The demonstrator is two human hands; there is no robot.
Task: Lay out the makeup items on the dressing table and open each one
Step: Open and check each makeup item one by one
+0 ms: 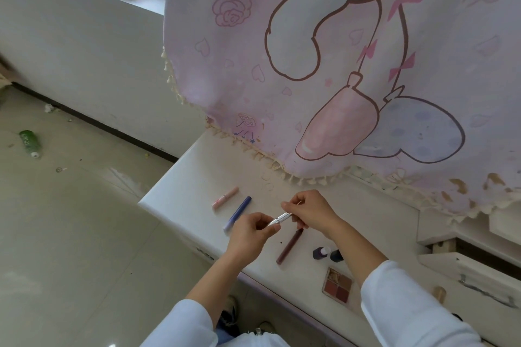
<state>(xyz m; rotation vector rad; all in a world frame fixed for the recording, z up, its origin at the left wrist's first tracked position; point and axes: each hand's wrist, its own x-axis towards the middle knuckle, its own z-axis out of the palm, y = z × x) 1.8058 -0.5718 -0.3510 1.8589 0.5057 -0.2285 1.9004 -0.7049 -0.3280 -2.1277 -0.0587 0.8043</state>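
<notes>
on my feed a silver tube (279, 218) hangs just above the table (183, 191). left hand (251, 229) pinches its lower end, right hand (310, 210) has fingers curled round the upper end. pink tube (225, 198) and blue tube (238, 213) lie at ten o'clock of it, maroon tube (290, 245) at six, palette (337, 284) at five.

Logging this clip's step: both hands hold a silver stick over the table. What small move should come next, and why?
Probably pull the hands apart along the silver stick to draw off its cap: the left hand pinches one end, the right hand the other, and it looks unopened.
</notes>
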